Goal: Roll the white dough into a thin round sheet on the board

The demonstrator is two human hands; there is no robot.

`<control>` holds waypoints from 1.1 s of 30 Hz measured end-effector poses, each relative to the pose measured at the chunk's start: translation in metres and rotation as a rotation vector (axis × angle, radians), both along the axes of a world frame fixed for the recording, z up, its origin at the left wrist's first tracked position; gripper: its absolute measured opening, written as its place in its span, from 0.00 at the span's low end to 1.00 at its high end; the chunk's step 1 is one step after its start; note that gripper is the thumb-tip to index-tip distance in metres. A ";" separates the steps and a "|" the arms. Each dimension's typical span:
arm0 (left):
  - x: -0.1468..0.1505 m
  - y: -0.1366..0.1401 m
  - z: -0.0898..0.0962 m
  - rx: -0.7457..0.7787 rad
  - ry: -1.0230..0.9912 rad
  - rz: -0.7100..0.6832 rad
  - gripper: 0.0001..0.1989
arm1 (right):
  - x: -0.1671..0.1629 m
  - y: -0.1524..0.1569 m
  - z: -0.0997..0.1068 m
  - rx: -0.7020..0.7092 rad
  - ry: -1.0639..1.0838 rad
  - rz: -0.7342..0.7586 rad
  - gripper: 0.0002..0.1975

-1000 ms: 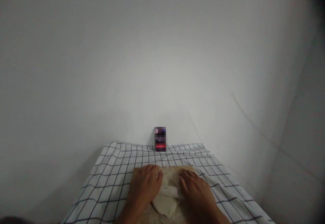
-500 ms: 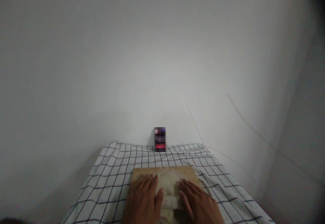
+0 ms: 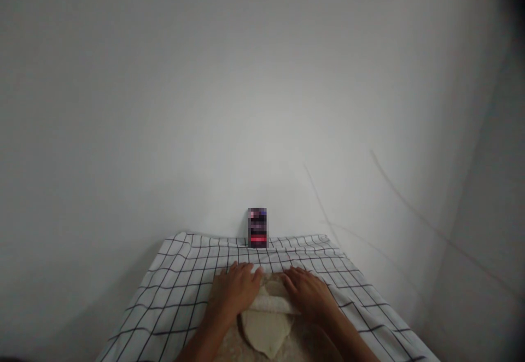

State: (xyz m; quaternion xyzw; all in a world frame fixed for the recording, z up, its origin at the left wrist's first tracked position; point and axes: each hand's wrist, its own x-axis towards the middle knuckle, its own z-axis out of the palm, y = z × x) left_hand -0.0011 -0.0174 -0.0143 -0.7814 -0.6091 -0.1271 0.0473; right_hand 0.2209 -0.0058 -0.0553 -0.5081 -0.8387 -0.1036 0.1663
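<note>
Both hands now sit farther up, toward 12 o'clock, than half a second ago. Black-and-white checked cloth covers the bench. Pale flat dough sheet trails toward 6 o'clock; its rolled edge runs 9 to 3. Left hand and right hand, fingers spread flat, press each end, equally near.

Table in front of me is covered w/ a white black-grid checked cloth, runs back to the wall. On the cloth: floured wooden board near my edge, mostly hidden. Small dark box upright at far edge, against wall, label blurred.
</note>
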 end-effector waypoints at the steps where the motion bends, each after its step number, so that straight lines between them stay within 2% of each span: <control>1: 0.000 -0.001 -0.002 0.022 0.001 -0.009 0.20 | 0.001 -0.002 -0.002 -0.009 -0.023 0.004 0.16; 4: -0.002 -0.007 -0.010 0.108 -0.006 -0.023 0.20 | -0.001 -0.013 -0.002 -0.003 -0.041 -0.001 0.19; 11: -0.002 -0.038 -0.030 0.261 -0.053 -0.034 0.20 | -0.011 -0.056 0.009 -0.093 0.148 -0.124 0.21; 14: -0.006 -0.051 -0.040 0.298 -0.058 -0.067 0.21 | -0.009 -0.068 -0.002 -0.093 0.127 -0.130 0.22; 19: -0.021 -0.066 -0.056 0.299 -0.033 -0.170 0.21 | 0.002 -0.073 -0.035 -0.040 0.152 -0.095 0.22; 22: -0.025 -0.070 -0.059 0.314 -0.028 -0.219 0.23 | 0.008 -0.074 -0.043 -0.020 0.147 -0.076 0.23; 24: -0.023 -0.070 -0.058 0.301 -0.037 -0.212 0.23 | 0.008 -0.075 -0.039 -0.029 0.143 -0.061 0.23; 27: -0.013 -0.062 -0.049 0.277 -0.062 -0.133 0.22 | 0.001 -0.074 -0.020 -0.061 0.153 -0.060 0.23; 30: -0.005 -0.049 -0.036 0.239 -0.079 -0.083 0.21 | -0.007 -0.066 0.002 -0.103 0.166 -0.098 0.23; 33: -0.002 -0.032 -0.020 0.169 -0.049 -0.106 0.20 | -0.011 -0.051 0.016 -0.139 0.179 -0.102 0.22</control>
